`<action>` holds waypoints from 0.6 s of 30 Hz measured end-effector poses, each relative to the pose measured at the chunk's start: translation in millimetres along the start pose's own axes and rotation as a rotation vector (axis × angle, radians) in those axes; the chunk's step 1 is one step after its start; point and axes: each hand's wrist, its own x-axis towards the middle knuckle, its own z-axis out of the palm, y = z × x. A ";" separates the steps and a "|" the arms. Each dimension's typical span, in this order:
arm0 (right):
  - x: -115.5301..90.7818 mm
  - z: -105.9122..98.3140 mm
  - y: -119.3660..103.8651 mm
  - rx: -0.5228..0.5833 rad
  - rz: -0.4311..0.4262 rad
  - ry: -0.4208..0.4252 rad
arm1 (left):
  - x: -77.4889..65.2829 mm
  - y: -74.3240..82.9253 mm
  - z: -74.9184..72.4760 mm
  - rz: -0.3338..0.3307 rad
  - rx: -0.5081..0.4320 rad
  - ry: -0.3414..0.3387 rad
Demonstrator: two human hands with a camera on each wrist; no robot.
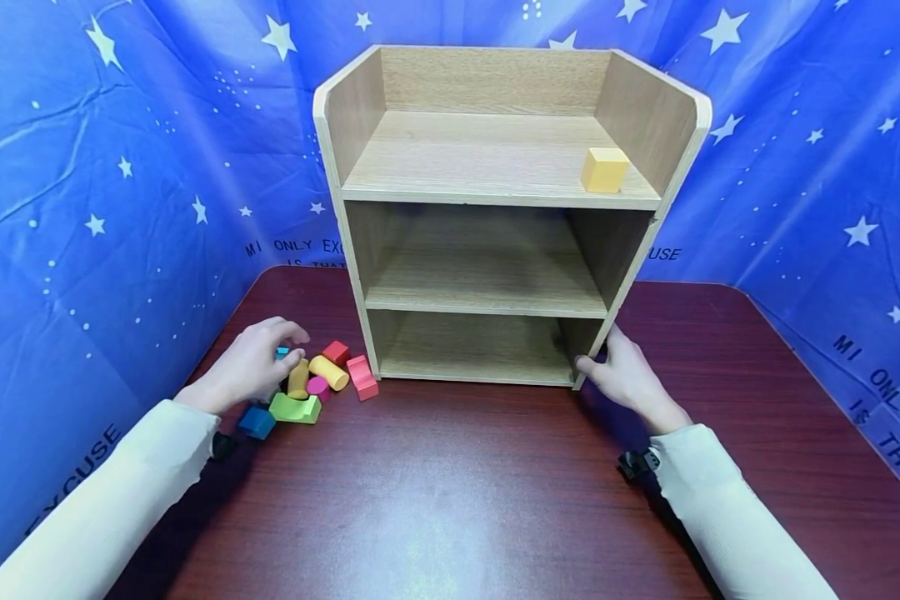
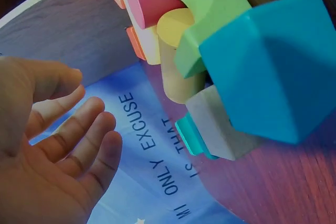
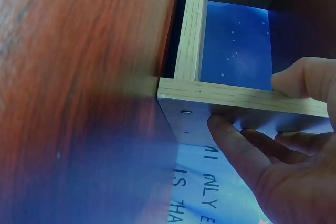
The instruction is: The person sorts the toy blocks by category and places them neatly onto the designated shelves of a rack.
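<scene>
My left hand (image 1: 247,364) hovers over the left side of a small pile of toy blocks, fingers loosely bent and nothing in them. In the pile lie a green block with a curved cutout (image 1: 296,409), a blue block (image 1: 257,422), a magenta cylinder (image 1: 318,387), yellow cylinders (image 1: 328,372) and red blocks (image 1: 363,378). A grey block (image 2: 218,121) shows beside the blue one in the left wrist view. My right hand (image 1: 630,373) grips the lower right side panel of a wooden shelf (image 1: 487,308), thumb inside and fingers outside.
One yellow cube (image 1: 604,171) sits at the right of the shelf's top level. The shelf stands upright on a dark red-brown table (image 1: 435,475). Behind and at both sides hangs a blue star-patterned cloth (image 1: 120,208).
</scene>
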 end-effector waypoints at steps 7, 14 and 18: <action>-0.2 0.0 -0.4 -0.002 0.003 0.000 | 7.6 -1.3 5.3 -0.033 -0.021 -0.050; -0.5 -0.6 -1.2 -0.004 0.002 0.001 | 19.7 2.5 11.8 -0.024 -0.026 -0.071; -0.2 -1.6 -1.1 -0.007 0.004 0.000 | 25.0 5.0 14.5 0.001 -0.028 -0.072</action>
